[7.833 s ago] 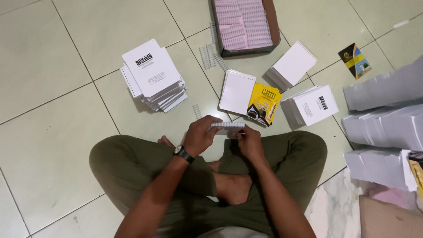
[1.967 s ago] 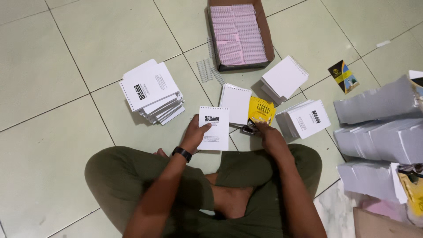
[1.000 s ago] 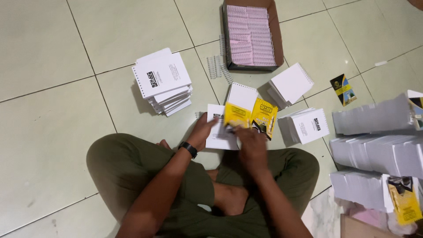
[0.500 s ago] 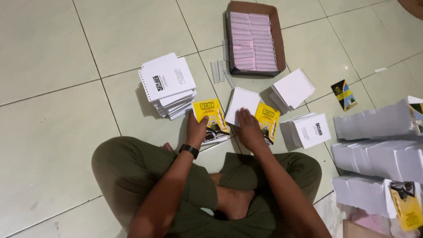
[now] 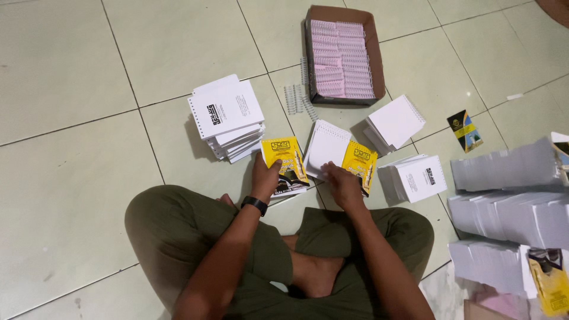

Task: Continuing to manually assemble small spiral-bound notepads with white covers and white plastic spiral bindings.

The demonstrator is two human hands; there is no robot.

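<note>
Sitting cross-legged on tile floor (image 5: 71,178). Left hand (image 5: 265,176) flat on yellow cover (image 5: 284,161), fingers spread, pressing it onto a booklet just in front of the knees; not gripping. Right hand (image 5: 342,185) rests on the edge of a second yellow cover (image 5: 359,166), which lies beside white pad (image 5: 325,148); grasp unclear. Booklet stack (image 5: 228,117) left, just beside the first cover. Box of pink coils (image 5: 342,56) ahead. Paper piles (image 5: 510,201) right.
</note>
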